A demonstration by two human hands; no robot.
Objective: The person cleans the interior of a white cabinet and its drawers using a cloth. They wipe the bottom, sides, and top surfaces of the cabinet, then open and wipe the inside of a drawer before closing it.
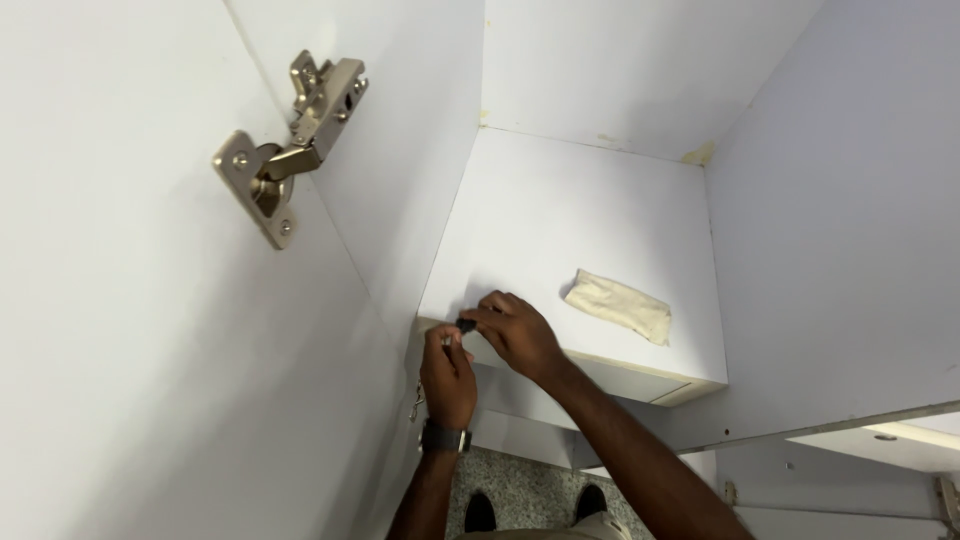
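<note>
Where the smooth white laminate shelf (560, 220) ends at its front edge, I see my right hand (520, 335) pinching a small black object (466, 324), my left hand (447, 375) curled beside it, grip unclear; a folded beige cloth (618, 305) lies nearby, a metal hinge (290, 140) upper left

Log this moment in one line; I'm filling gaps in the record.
left hand: pinching small dark object | right hand: pinching it too | at shelf front edge | cloth lies on shelf
</note>
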